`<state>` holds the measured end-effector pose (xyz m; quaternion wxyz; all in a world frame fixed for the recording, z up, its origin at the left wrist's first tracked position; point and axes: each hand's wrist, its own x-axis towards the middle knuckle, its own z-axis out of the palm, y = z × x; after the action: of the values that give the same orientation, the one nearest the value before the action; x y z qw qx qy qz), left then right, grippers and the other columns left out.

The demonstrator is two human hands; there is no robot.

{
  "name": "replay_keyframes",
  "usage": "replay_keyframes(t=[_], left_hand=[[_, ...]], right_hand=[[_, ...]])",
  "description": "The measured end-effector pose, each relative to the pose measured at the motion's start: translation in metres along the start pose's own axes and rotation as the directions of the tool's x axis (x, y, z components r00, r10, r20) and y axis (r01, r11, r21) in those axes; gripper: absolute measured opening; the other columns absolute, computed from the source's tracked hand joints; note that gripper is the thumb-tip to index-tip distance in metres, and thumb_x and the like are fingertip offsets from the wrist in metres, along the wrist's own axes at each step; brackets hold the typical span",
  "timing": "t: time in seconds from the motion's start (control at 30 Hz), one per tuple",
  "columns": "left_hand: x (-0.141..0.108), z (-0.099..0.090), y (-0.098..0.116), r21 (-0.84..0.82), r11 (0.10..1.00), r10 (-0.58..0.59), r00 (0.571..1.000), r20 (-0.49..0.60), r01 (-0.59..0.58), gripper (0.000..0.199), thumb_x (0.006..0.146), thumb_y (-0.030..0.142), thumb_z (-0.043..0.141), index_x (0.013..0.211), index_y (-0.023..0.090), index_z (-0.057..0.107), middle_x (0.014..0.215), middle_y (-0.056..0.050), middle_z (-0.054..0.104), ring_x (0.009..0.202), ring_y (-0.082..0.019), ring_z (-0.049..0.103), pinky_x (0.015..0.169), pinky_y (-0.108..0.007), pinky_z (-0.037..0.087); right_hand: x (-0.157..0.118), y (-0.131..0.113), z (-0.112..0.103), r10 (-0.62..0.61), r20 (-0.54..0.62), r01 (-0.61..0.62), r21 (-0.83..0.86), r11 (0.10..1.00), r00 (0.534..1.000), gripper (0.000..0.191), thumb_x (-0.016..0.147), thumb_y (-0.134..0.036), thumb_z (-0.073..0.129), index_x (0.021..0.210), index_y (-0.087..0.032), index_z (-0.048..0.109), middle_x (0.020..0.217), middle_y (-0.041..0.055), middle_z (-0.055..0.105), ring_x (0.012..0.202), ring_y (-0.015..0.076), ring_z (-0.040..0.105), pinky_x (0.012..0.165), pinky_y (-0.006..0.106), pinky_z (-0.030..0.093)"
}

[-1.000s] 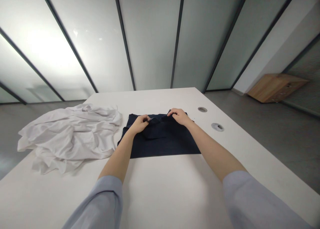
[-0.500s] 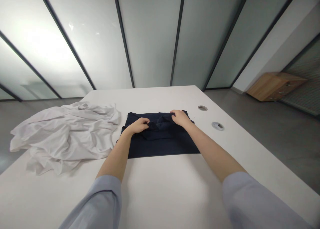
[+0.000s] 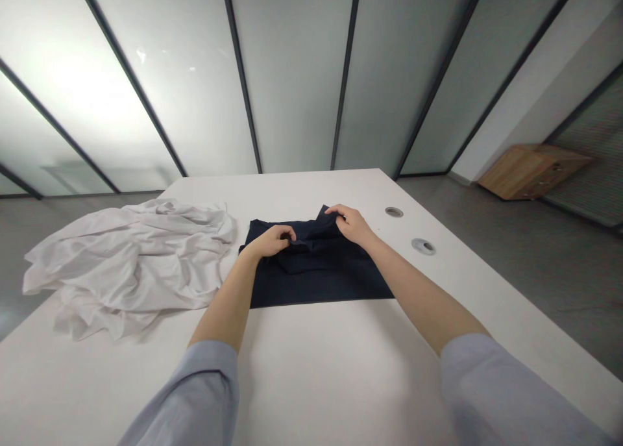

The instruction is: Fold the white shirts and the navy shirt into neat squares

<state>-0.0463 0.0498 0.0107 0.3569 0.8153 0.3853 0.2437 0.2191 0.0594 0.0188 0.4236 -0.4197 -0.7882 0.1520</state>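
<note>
A dark navy garment (image 3: 311, 284), folded into a rough rectangle, lies on the white table (image 3: 331, 361) in front of me; its exact kind does not show. My left hand (image 3: 273, 241) pinches a crumpled ridge of the cloth near its left middle. At the far right part, my right hand (image 3: 351, 224) grips the fabric and holds a corner raised in a small peak. The near edge of the garment lies flat and straight. Some of the right side is hidden behind my right hand and forearm.
A loose heap of white cloth (image 3: 141, 264) covers the table's left side and hangs over its edge. Two round cable grommets (image 3: 394, 212) are set in the table at right. A wooden cabinet (image 3: 530, 171) stands on the floor beyond, and frosted glass panels (image 3: 296, 76) rise behind.
My right hand has lifted the far right part of the navy garment and drawn it slightly left, so a peak stands up. My left hand keeps its hold almost unmoved.
</note>
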Motion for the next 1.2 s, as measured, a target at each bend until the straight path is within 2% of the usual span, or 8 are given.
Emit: replay_keyframes(t=[0.23,0.4,0.57,0.67,0.77,0.87,1.0,1.2], left_hand=[[0.041,-0.017,0.005,0.158,0.986,-0.03,0.981,-0.193,0.061,0.022,0.07,0.019,0.048,0.084,0.016,0.065,0.077,-0.002,0.066,0.073,-0.017,0.06,0.07,-0.03,0.047],[0.054,-0.017,0.011,0.398,0.859,-0.041,0.817,-0.575,0.322,0.039,0.081,0.026,0.049,0.118,0.016,0.058,0.115,-0.011,0.063,0.1,-0.022,0.06,0.092,-0.037,0.044],[0.024,-0.011,0.012,0.548,0.724,-0.169,0.877,-0.45,0.42,0.041,0.085,0.042,0.047,0.117,0.02,0.059,0.115,-0.01,0.063,0.108,-0.026,0.057,0.093,-0.038,0.043],[0.006,-0.014,0.006,0.579,0.642,-0.322,0.862,-0.392,0.503,0.068,0.076,0.066,0.05,0.124,0.018,0.055,0.125,-0.016,0.058,0.117,-0.034,0.052,0.093,-0.043,0.042],[-0.007,-0.025,-0.008,0.538,0.682,-0.406,0.868,-0.287,0.496,0.082,0.066,0.073,0.056,0.126,0.017,0.053,0.125,-0.017,0.058,0.116,-0.035,0.053,0.092,-0.04,0.043],[-0.018,-0.038,-0.026,0.455,0.766,-0.398,0.891,-0.219,0.454,0.066,0.069,0.06,0.061,0.12,0.018,0.058,0.119,-0.015,0.064,0.109,-0.03,0.059,0.089,-0.034,0.045],[-0.03,-0.048,-0.042,0.402,0.811,-0.348,0.902,-0.254,0.426,0.034,0.069,0.034,0.06,0.1,0.02,0.066,0.102,-0.008,0.07,0.096,-0.025,0.064,0.084,-0.031,0.047],[-0.028,-0.061,-0.047,0.355,0.794,-0.38,0.858,-0.345,0.494,0.013,0.065,0.027,0.057,0.072,0.02,0.066,0.073,-0.004,0.068,0.075,-0.021,0.063,0.069,-0.028,0.047]], right_hand=[[0.048,0.002,0.004,0.127,0.081,-0.116,-0.127,0.985,0.989,0.052,0.076,-0.012,0.045,0.128,-0.017,0.053,0.105,0.0077,0.07,0.094,0.0209,0.063,0.088,0.038,0.046],[0.06,-0.014,0.011,0.189,-0.09,-0.209,-0.471,0.857,0.978,0.051,0.085,-0.025,0.047,0.135,-0.015,0.046,0.127,0.0146,0.059,0.113,0.031,0.054,0.095,0.048,0.039],[0.03,-0.015,0.009,0.215,0.014,-0.167,-0.58,0.797,0.977,0.039,0.089,-0.028,0.041,0.124,-0.019,0.057,0.122,0.0106,0.062,0.111,0.0286,0.053,0.094,0.044,0.039],[0.009,-0.003,0.004,0.347,0.04,-0.234,-0.665,0.71,0.937,0.045,0.087,-0.041,0.048,0.124,-0.017,0.056,0.122,0.014,0.062,0.112,0.0326,0.052,0.094,0.047,0.038],[-0.007,0.017,-0.008,0.402,-0.038,-0.322,-0.669,0.67,0.915,0.053,0.084,-0.047,0.052,0.127,-0.016,0.055,0.124,0.0174,0.06,0.114,0.0351,0.051,0.095,0.05,0.037],[-0.023,0.041,-0.026,0.376,-0.144,-0.39,-0.548,0.74,0.916,0.047,0.086,-0.046,0.051,0.121,-0.016,0.059,0.119,0.0165,0.063,0.111,0.0322,0.055,0.094,0.046,0.039],[-0.046,0.063,-0.044,0.304,-0.08,-0.313,-0.317,0.895,0.949,0.037,0.085,-0.04,0.052,0.114,-0.018,0.063,0.112,0.0108,0.067,0.103,0.0251,0.06,0.089,0.038,0.046],[-0.056,0.068,-0.046,0.292,-0.04,-0.286,-0.362,0.887,0.956,0.023,0.078,-0.029,0.056,0.093,-0.019,0.071,0.097,0.0083,0.071,0.091,0.0231,0.063,0.084,0.034,0.047]])
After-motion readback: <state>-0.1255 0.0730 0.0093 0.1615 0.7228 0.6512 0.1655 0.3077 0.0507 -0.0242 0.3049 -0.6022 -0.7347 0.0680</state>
